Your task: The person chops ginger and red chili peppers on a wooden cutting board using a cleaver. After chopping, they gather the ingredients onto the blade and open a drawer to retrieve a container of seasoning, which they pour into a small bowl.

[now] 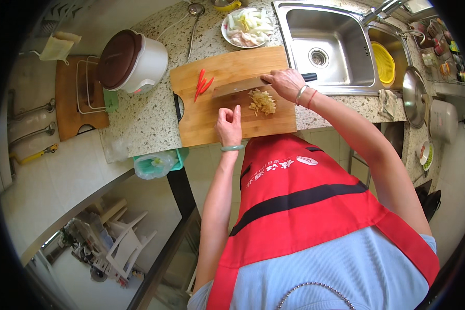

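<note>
My right hand (284, 83) grips a kitchen knife by its black handle (309, 77). The broad blade (237, 87) points left, low over a wooden cutting board (201, 124). Just below the blade lies a small heap of chopped pale yellow pieces, which look like ginger or garlic (262, 102). Over the board's near edge, my left hand (228, 126) has its fingers curled in and one digit straight, with nothing visible in it. Several red chili peppers (202, 85) rest at the board's left, beyond the knife tip.
A plate of sliced pale vegetables (248, 26) stands behind the board. To the right is a steel sink (341, 57) with a yellow basket (383, 62). At left are a rice cooker (139, 62) and a ladle (194, 26). A green bin (178, 157) hangs below the counter edge.
</note>
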The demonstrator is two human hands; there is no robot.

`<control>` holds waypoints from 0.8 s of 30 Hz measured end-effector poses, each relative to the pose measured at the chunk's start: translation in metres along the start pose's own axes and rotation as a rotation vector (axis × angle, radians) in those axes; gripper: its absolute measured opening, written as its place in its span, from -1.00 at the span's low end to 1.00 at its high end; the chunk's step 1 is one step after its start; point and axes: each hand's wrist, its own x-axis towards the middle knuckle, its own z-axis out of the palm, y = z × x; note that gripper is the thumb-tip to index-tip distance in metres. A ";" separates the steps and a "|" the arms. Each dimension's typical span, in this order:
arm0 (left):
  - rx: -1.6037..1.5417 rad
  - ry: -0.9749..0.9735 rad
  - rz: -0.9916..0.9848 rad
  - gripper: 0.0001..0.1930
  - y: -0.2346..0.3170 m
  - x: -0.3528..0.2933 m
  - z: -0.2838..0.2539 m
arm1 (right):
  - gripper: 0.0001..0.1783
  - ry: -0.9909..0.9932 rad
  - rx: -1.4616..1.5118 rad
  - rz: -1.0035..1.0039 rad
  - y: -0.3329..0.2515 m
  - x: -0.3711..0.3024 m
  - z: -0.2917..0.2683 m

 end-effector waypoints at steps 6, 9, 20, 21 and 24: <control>-0.150 0.036 -0.084 -0.82 -0.031 -0.005 -0.012 | -0.75 -0.047 -0.099 -0.102 -0.004 0.019 0.002; -0.132 0.005 -0.148 -0.79 -0.036 -0.006 -0.020 | -0.73 -0.050 -0.192 -0.223 0.011 0.002 0.002; -0.273 0.030 -0.116 -0.84 -0.063 0.014 -0.024 | -0.75 -0.230 0.329 0.317 -0.056 -0.073 -0.012; -0.266 0.028 -0.113 -0.84 -0.064 0.017 -0.025 | -0.70 -0.197 0.463 0.329 -0.068 -0.076 0.006; -0.230 0.009 -0.109 -0.86 -0.065 0.025 -0.030 | -0.61 -0.354 0.768 0.461 -0.100 -0.064 0.034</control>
